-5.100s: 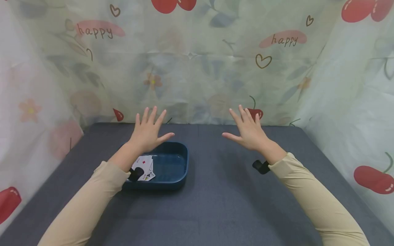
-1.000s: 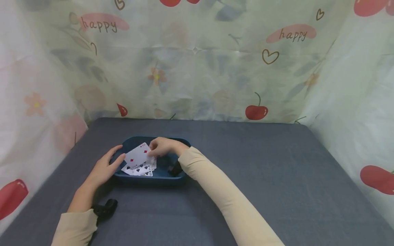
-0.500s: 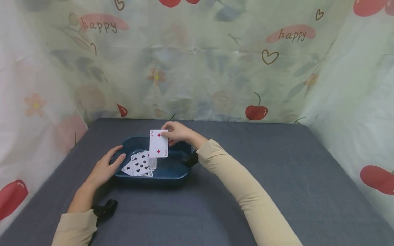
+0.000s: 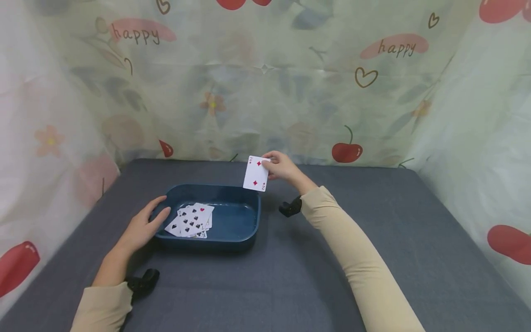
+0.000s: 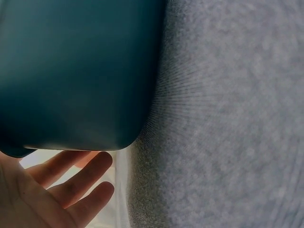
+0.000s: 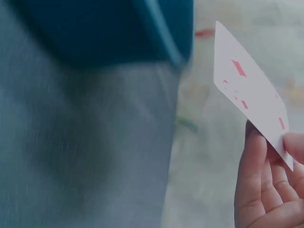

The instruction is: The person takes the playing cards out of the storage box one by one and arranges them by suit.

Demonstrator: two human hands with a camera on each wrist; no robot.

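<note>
The hand (image 6: 270,192) pinches a card (image 6: 249,90) (red diamonds (image 6: 239,68) showing) near a blue tray (image 6: 118,35).

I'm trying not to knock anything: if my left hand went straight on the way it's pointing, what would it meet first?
Your left hand would likely meet the blue tray first, at its left end; whether the two touch is hard to tell.

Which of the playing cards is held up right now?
The two of diamonds: it alone is pinched in the right hand, while the other visible cards lie overlapping inside the blue tray.
</note>
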